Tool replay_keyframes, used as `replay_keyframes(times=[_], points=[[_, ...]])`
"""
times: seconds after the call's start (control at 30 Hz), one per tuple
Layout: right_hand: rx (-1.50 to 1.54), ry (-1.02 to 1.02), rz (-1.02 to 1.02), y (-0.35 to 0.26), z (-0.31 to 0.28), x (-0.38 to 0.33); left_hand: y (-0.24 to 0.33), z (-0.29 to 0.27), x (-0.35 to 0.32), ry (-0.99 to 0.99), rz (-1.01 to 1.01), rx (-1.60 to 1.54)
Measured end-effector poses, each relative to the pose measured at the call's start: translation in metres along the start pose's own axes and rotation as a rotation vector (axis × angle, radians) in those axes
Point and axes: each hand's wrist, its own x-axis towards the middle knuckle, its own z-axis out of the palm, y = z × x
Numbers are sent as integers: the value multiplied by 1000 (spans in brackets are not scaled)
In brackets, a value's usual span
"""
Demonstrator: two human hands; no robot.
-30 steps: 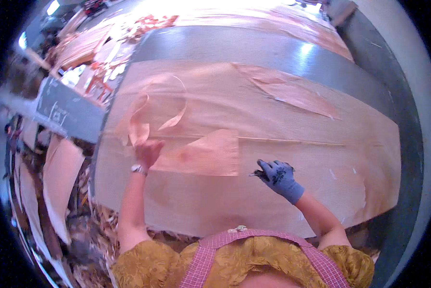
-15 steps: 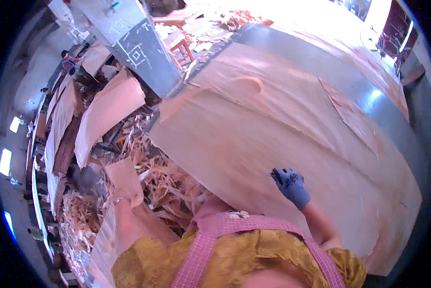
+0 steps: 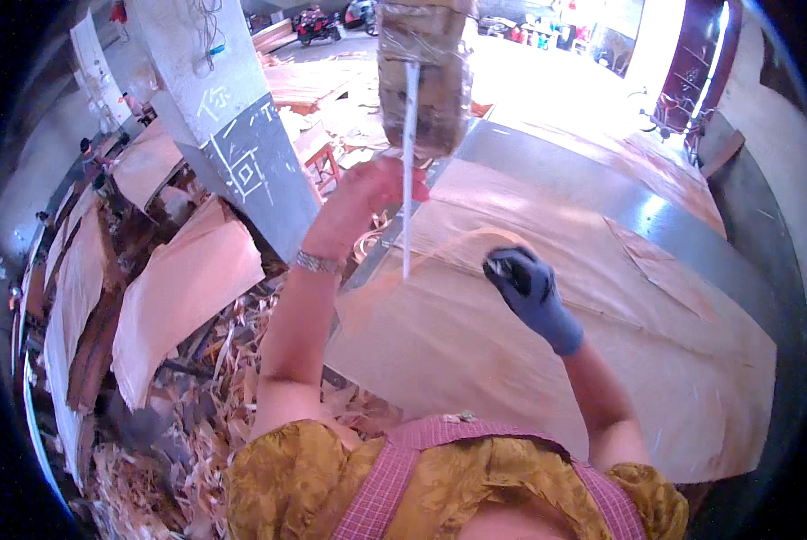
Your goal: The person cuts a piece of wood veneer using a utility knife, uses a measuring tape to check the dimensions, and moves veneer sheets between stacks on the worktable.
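Observation:
My bare left hand (image 3: 372,191), with a band at the wrist, is raised beside a hanging brown block wrapped in clear film (image 3: 424,85). A narrow white strip (image 3: 408,229) hangs down in front of its fingers. Blur hides whether the fingers grip the strip. In a grey-blue glove with dark patches, my right hand (image 3: 525,283) is closed above the large wood veneer sheet (image 3: 475,351); what it holds, if anything, I cannot make out. A thin, curved, peach-coloured veneer strip (image 3: 462,241) lies on the sheet near the glove.
A grey-and-white pillar (image 3: 242,144) stands at the left. Beyond it are stacked veneer sheets (image 3: 188,292) and distant people. Veneer scraps (image 3: 215,423) cover the floor beside me. A grey metal surface (image 3: 583,175) runs along the sheet's far side.
My left hand has let go of a veneer piece and risen towards the hanging strip. My right hand has moved farther over the sheet. The view has tipped up, bringing the hanging block in.

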Motion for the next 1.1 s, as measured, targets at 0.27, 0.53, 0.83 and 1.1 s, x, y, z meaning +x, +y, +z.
replay_keyframes(times=[0.27,0.53,0.83,1.1], points=[[232,429,-4,-121,36,129,28,5,-7,-4,43,-186],[642,423,381,-113,21,180,45,-2,25,-59,112,70],[580,328,410,-75,14,216,-17,17,23,-109,13,11],[825,399,225,-5,65,167,-131,-8,3,-163,-459,-234]])
